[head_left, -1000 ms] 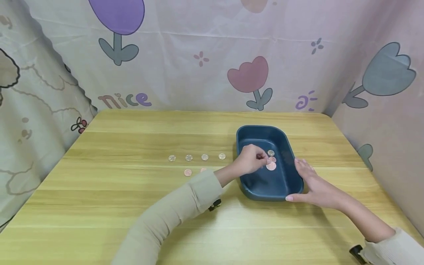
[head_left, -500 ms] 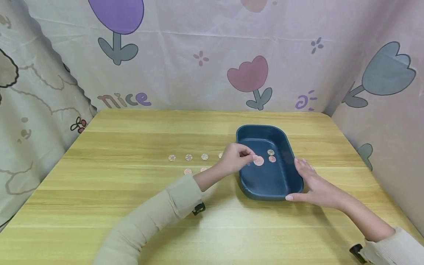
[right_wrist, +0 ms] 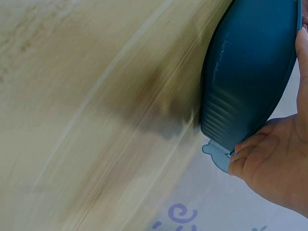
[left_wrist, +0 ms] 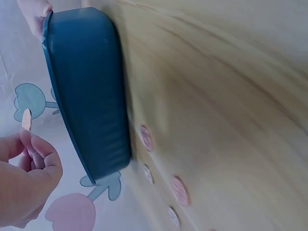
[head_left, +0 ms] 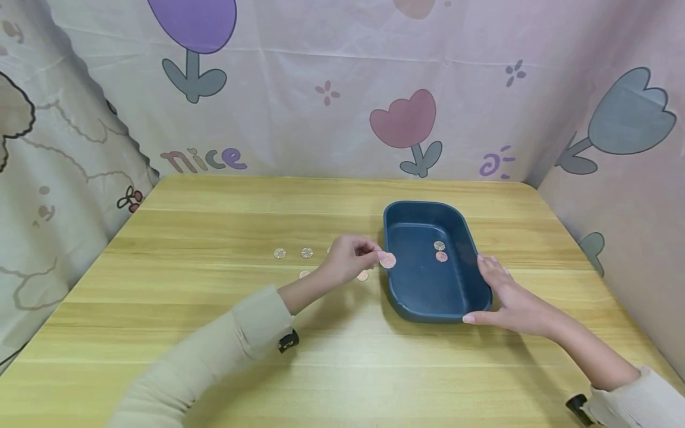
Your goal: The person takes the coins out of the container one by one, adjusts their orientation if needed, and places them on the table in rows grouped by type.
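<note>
Between thumb and fingertips my left hand point(head_left: 349, 259) pinches a copper-coloured coin point(head_left: 387, 260), seen edge-on in the left wrist view. That coin is just over the left rim of a dark blue rectangular tub point(head_left: 423, 297). Inside the tub lie a gold-toned coin point(head_left: 439, 245) and a smaller copper coin point(head_left: 441, 256). My right hand point(head_left: 514, 303) rests against the tub's near right corner, fingers along the right side and thumb at the near rim. Left of the tub, gold-toned coins point(head_left: 307, 252) and copper coins point(head_left: 363, 275) lie flat in two rows, partly hidden by my left hand.
Everything stands on a light wood-grain table point(head_left: 214, 214). A printed curtain point(head_left: 289, 107) hangs behind its far edge and along both sides. My left sleeve point(head_left: 214, 351) reaches across the front left of the table.
My left hand has drawn leftward with the pinched coin, from over the tub's floor to its left rim. Another copper coin has come into sight beside that hand. My right hand stays in place.
</note>
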